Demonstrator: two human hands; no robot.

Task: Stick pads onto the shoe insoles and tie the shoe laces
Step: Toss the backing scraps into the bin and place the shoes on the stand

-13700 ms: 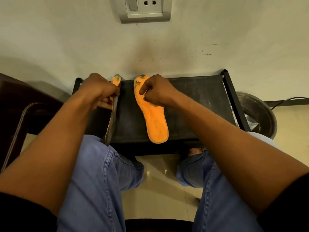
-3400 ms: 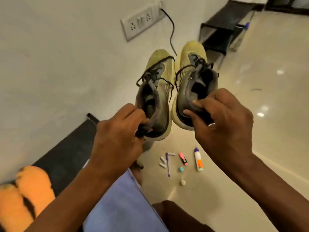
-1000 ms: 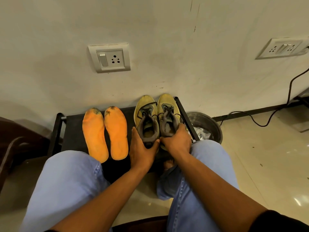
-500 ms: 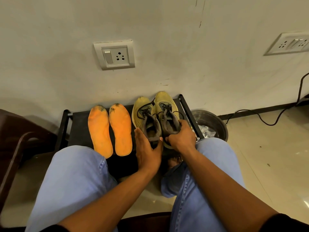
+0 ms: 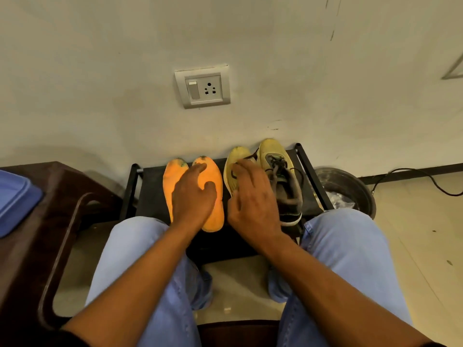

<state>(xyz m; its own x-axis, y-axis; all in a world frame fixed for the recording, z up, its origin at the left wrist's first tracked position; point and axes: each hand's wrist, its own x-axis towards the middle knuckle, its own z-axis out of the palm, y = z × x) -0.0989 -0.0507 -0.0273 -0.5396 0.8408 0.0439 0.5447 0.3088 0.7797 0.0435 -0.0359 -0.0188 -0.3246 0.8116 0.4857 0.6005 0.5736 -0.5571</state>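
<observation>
At centre frame, both shoes [image 5: 275,179] now stand released, left hand [image 5: 194,199] flat on the insoles [image 5: 215,176], right hand [image 5: 253,194] spread, so refitting looks next.

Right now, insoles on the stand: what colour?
Orange insoles, dark smudges at the toes; head view.

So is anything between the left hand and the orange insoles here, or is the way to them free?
Nothing visible stands in the way. The left hand already lies over the two insoles on the black stand. The shoes sit off to the right, under the right hand.
</observation>
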